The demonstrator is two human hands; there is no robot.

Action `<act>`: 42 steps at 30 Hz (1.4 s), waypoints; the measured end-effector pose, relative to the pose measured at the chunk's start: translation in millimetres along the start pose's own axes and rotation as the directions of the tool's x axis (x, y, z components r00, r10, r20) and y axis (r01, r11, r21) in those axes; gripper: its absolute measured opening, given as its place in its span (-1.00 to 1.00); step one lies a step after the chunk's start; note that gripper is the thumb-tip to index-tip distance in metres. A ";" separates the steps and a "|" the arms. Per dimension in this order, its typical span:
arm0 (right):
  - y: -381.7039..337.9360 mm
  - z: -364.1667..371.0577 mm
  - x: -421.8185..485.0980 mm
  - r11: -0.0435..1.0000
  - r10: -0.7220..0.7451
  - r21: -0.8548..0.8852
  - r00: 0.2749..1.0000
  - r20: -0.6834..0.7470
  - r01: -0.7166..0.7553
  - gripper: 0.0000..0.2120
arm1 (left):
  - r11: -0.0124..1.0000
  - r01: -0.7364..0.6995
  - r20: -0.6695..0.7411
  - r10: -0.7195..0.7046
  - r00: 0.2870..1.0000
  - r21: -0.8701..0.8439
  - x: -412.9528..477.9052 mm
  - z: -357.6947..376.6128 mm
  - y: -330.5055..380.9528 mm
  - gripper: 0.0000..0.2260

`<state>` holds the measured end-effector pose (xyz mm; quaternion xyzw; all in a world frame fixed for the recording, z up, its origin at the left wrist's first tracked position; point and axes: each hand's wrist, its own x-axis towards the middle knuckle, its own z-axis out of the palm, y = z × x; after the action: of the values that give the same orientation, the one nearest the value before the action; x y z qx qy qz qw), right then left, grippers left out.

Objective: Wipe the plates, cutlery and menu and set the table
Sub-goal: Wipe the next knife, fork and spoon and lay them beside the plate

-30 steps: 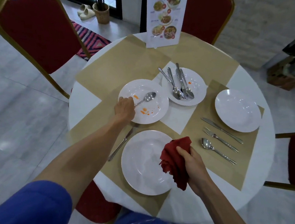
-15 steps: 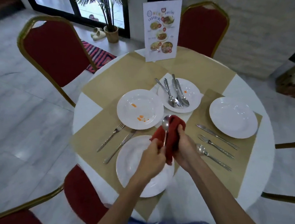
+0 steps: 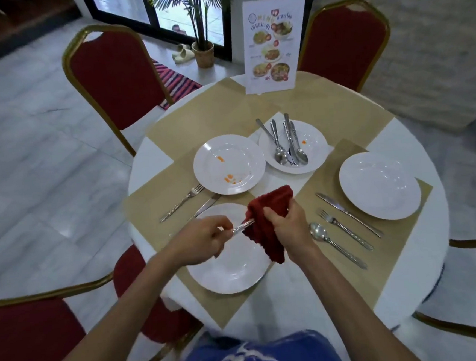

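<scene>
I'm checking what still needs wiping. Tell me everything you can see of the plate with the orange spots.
The spotted plate is round, white and glossy, with a broad rim and shallow well. Orange smears dot the well: one back-left, a cluster in front. It holds no cutlery. It lies flat on a tan placemat near the middle of the table, close left of the plate holding cutlery. No hand touches it.

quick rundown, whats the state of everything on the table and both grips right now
left grip, pinching the spoon by its handle
right grip, holding the red cloth round the spoon
spoon, bowl wrapped in the red cloth, handle showing
far left plate, orange stains
cutlery plate, holds cutlery, one orange spot
near plate, no stains visible
right plate, no stains visible
menu, standing upright
</scene>
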<state>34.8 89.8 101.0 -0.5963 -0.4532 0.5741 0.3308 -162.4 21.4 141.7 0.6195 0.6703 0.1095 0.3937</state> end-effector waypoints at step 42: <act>-23.9 18.8 -54.8 0.998 0.023 0.038 0.884 0.468 -0.046 -0.37 | 0.962 -0.049 -0.521 -0.102 0.847 -0.268 -15.7 14.6 38.7 -0.86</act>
<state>16.3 45.8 141.6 -0.4404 -0.4950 0.7172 0.2159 -125.1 10.1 162.7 0.4958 0.7399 0.3613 0.2759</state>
